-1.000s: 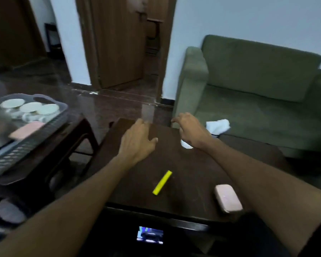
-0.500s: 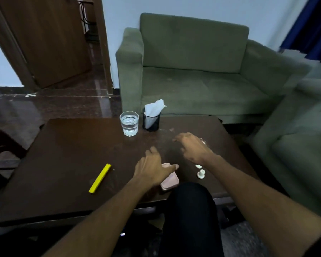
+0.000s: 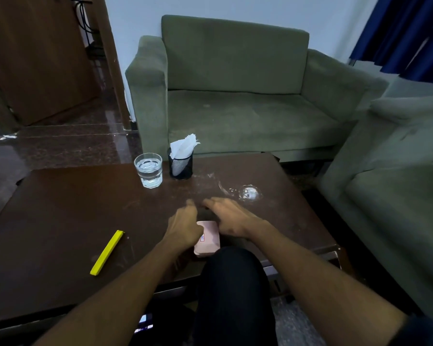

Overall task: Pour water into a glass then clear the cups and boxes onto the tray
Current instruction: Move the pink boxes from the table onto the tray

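Pink box (image 3: 208, 237) lies flat on the dark brown bench (image 3: 60, 216) near its front edge, a small printed label on its top. Left hand (image 3: 184, 227) sits at the box's left side, touching it, fingers (image 3: 191, 204) reaching forward and loosely curved; cannot tell whether it has any hold on the box. Right hand (image 3: 229, 219) is just right of the box, palm down, its fingers stretched out toward the left and relaxed, holding nothing; its wrist edge looks close to or touching the box's right side, not clear which. Both hands are blurred.

Glass (image 3: 148, 170) of water stands upright toward the back of the bench, about half full or more. Just beside it on the right is a black mesh holder (image 3: 180, 166) with white tissue (image 3: 183, 145) sticking out of the top. Right of that, a wet patch or clear shiny thing (image 3: 248, 192) on the bench surface, too blurred to tell. Yellow stick (image 3: 107, 252) lies flat on the left part of the bench, angled, well apart from the hands.

Dark-clothed knee (image 3: 231, 283) rises in front of the bench edge, right under the box. Green sofa (image 3: 235, 96) stands behind the bench, a second sofa (image 3: 398, 171) at right, blue curtain (image 3: 410, 33) top right, wooden door (image 3: 35, 58) top left.
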A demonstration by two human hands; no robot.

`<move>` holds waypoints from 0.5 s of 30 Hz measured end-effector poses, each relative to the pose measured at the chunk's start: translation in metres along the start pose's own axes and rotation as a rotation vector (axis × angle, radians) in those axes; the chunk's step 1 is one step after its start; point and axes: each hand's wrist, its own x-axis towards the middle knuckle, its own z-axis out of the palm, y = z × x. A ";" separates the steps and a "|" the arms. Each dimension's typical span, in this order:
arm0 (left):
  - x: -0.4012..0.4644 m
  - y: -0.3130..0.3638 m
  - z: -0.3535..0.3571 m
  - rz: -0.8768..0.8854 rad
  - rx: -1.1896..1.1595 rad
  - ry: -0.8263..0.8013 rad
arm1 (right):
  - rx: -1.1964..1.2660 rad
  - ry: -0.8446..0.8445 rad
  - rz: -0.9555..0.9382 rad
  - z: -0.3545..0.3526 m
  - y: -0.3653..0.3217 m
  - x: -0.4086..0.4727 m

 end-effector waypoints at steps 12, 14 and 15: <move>-0.012 0.004 0.020 -0.098 -0.043 0.003 | 0.044 -0.079 0.023 0.005 0.001 -0.012; -0.006 0.006 0.015 -0.069 -0.070 -0.003 | 0.049 -0.054 0.067 0.004 0.005 -0.012; -0.002 0.007 0.013 -0.053 -0.111 -0.008 | 0.053 -0.041 0.089 0.004 0.006 -0.012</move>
